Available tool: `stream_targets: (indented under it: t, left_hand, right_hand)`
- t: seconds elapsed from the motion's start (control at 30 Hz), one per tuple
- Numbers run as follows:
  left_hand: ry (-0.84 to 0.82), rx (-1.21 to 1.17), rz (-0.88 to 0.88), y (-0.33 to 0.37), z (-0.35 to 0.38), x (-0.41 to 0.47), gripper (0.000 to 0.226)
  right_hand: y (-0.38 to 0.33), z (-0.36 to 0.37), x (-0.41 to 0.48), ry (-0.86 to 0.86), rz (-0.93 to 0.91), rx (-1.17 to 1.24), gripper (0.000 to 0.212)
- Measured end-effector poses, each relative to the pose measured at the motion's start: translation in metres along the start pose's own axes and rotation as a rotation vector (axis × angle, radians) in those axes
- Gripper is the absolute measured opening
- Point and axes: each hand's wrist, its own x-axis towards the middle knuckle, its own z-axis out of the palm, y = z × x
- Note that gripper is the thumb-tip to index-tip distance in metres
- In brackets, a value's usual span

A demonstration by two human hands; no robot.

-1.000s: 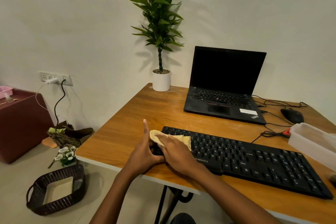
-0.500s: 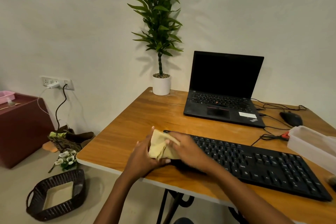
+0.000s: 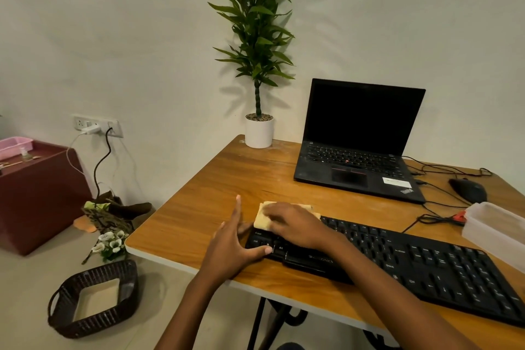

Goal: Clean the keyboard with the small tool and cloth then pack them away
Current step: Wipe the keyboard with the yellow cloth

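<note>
Pressing cloth [image 3: 262, 221] beneath right hand [image 3: 295, 226], fingers [image 3: 277, 212] seemingly flat, left hand [image 3: 230, 250] spread against keyboard [image 3: 426, 264]

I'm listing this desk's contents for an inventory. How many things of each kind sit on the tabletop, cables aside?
Black electronics: 3 (laptop, keyboard, mouse)
Potted plant: 1
Cloth: 1, under the right hand
Clear plastic box: 1
Small red item among the cables: 1
Total: 7
</note>
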Motion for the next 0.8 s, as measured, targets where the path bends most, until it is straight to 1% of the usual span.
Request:
stream_targets:
  t: [0.03, 0.07, 0.1, 0.2, 0.27, 0.37, 0.47, 0.53, 0.57, 0.6, 0.63, 0.7, 0.73, 0.77, 0.8]
  left_hand:
    - [-0.01, -0.006, -0.002, -0.001, -0.001, 0.0, 0.126]
    - [-0.023, 0.004, 0.0, 0.0, -0.002, -0.001, 0.128]
    - [-0.038, 0.028, 0.003, 0.001, -0.002, -0.001, 0.131]
    - [-0.066, 0.103, 0.018, 0.005, 0.0, -0.001, 0.135]
    - [-0.046, 0.102, 0.026, 0.006, 0.0, -0.002, 0.137]
    - [-0.018, 0.097, 0.046, 0.006, -0.001, -0.004, 0.137]
    - [0.007, 0.125, 0.072, 0.012, -0.001, -0.007, 0.125]
    - [-0.007, 0.127, 0.059, 0.016, -0.002, -0.008, 0.124]
    - [-0.015, 0.125, 0.048, 0.016, -0.003, -0.008, 0.128]
    - [-0.021, 0.127, 0.043, 0.016, -0.003, -0.008, 0.133]
    - [-0.025, 0.129, 0.038, 0.017, -0.004, -0.007, 0.135]
    - [-0.029, 0.135, 0.027, 0.019, -0.004, -0.007, 0.134]
    - [-0.03, 0.132, 0.019, 0.021, -0.004, -0.007, 0.133]
    - [-0.028, 0.128, 0.013, 0.022, -0.005, -0.008, 0.133]
    - [-0.025, 0.124, 0.011, 0.023, -0.004, -0.008, 0.133]
  right_hand:
    - [0.004, 0.007, 0.002, -0.083, 0.023, -0.063, 0.049]
    - [0.007, 0.012, 0.003, -0.111, 0.037, -0.11, 0.057]
    - [0.009, 0.016, 0.004, -0.088, 0.045, -0.138, 0.059]
    - [0.011, 0.023, 0.006, 0.015, 0.053, -0.119, 0.05]
    - [0.006, 0.023, -0.001, -0.001, 0.053, -0.062, 0.048]
    - [-0.013, 0.025, -0.028, -0.053, 0.0, -0.059, 0.047]
    - [-0.03, 0.027, -0.061, -0.049, -0.035, -0.054, 0.045]
    - [-0.033, 0.021, -0.074, -0.048, -0.043, 0.057, 0.042]
    - [-0.033, 0.015, -0.076, -0.019, -0.025, 0.17, 0.038]
    - [-0.031, 0.008, -0.077, 0.049, 0.017, 0.307, 0.034]
    - [-0.027, 0.0, -0.075, 0.16, 0.084, 0.45, 0.029]
    - [-0.018, -0.021, -0.066, 0.431, 0.268, 0.722, 0.021]
    - [-0.011, -0.032, -0.06, 0.585, 0.339, 0.815, 0.022]
    - [-0.003, -0.041, -0.053, 0.742, 0.378, 0.828, 0.025]
    - [0.005, -0.049, -0.047, 0.879, 0.385, 0.754, 0.028]
